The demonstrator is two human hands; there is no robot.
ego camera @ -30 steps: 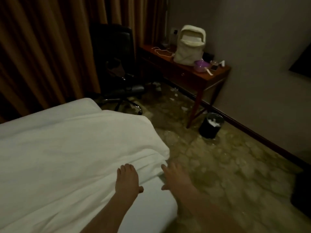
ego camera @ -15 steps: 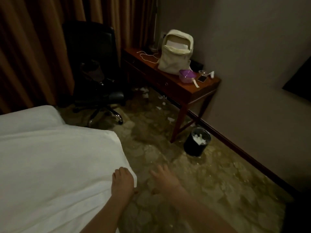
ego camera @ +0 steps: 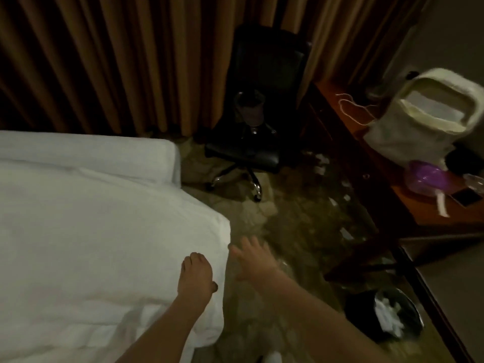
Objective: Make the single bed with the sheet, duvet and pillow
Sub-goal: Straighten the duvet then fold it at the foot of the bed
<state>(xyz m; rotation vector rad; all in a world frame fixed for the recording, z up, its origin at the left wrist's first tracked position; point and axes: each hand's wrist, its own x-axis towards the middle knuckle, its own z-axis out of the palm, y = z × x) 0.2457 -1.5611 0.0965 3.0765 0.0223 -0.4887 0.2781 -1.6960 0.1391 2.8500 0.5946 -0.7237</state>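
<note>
A white duvet [ego camera: 99, 244] covers the single bed at the left, its corner hanging over the bed's near right edge. Beyond it the white sheeted mattress end [ego camera: 104, 153] shows toward the curtains. My left hand [ego camera: 196, 276] lies flat on the duvet near its right edge, fingers straight. My right hand [ego camera: 252, 256] hovers with spread fingers just beside the duvet's corner, over the floor; it is blurred and holds nothing. No pillow is in view.
A black office chair [ego camera: 259, 121] stands by brown curtains [ego camera: 104, 61]. A wooden desk [ego camera: 424, 210] at the right carries a cream bag [ego camera: 429, 119], a purple bowl [ego camera: 424, 176] and a phone [ego camera: 467, 196]. A black bin [ego camera: 385, 318] sits on the littered floor.
The view has swung left and closer to the bed's corner. Both hands have slid along the duvet's edge; the right hand has come off the duvet and hovers beside it.
</note>
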